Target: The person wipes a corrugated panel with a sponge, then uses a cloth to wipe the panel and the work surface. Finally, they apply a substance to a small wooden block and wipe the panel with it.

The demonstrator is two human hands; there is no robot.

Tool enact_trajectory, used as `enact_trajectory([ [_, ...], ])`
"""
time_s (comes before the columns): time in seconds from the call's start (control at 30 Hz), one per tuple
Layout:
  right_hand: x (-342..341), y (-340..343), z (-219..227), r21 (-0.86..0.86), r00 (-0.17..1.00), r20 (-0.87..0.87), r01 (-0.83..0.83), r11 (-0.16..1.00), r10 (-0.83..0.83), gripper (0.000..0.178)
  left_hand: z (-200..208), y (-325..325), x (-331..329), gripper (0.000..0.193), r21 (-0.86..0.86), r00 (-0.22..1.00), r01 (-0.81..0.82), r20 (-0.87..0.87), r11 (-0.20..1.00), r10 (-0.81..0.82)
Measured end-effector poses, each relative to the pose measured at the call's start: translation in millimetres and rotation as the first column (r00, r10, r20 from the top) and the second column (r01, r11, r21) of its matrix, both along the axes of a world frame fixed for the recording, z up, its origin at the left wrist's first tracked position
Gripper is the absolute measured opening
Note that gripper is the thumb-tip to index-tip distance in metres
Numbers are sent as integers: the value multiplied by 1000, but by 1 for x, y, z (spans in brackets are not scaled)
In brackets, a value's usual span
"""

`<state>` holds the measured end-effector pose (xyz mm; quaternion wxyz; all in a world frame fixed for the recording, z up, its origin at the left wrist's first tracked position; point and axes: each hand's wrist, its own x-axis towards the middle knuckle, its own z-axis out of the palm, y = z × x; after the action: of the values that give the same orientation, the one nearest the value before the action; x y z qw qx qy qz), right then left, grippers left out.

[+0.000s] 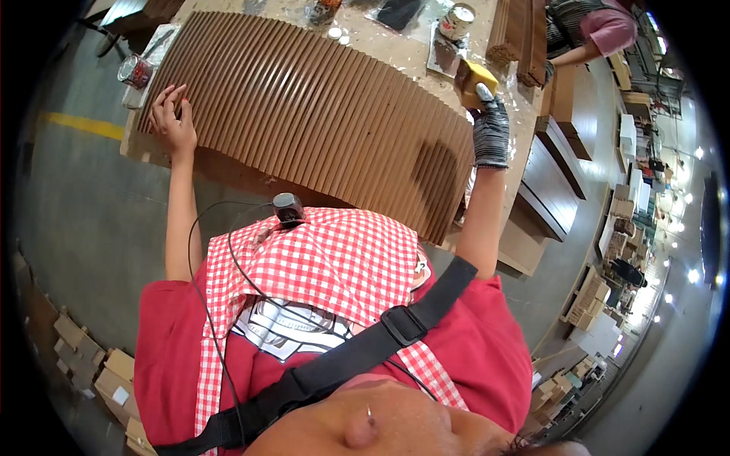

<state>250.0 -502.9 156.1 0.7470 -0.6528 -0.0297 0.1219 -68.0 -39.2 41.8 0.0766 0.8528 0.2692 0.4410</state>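
Note:
A wide brown panel of many parallel strips (304,114) lies across the table before me, its strips running toward my body. My bare left hand (173,125) rests on its left end, with the fingers spread and slightly bent. At the panel's right end, my right hand (490,125) wears a grey striped glove with a pale smear at a fingertip. That hand grips a yellow sponge (479,77), stained dark brown on its left side. The sponge is beside the panel's far right corner; whether it touches the wood I cannot tell.
An open paint-marked can (457,21) stands beyond the sponge on the spattered table (365,45). Another can (135,71) is at the left edge. Brown wooden strips (508,34) are stacked at far right, near another person's arm (574,57). Boards (551,186) lie right of the table.

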Motion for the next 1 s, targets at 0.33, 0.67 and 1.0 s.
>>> enact_trajectory([
  [0.33,-62,-4,7,-357,949,154,-206,911,275,56,-29,-25,-5,21,-87,998,-16,-60,996,11],
  [0.67,-110,-67,10,-109,995,82,74,991,-65,47,-39,-2,16,20,-89,998,6,-54,996,-11],
  [1.0,-161,-94,-31,-47,965,69,256,966,-252,48,-37,51,28,26,-213,996,65,-52,975,-78],
])
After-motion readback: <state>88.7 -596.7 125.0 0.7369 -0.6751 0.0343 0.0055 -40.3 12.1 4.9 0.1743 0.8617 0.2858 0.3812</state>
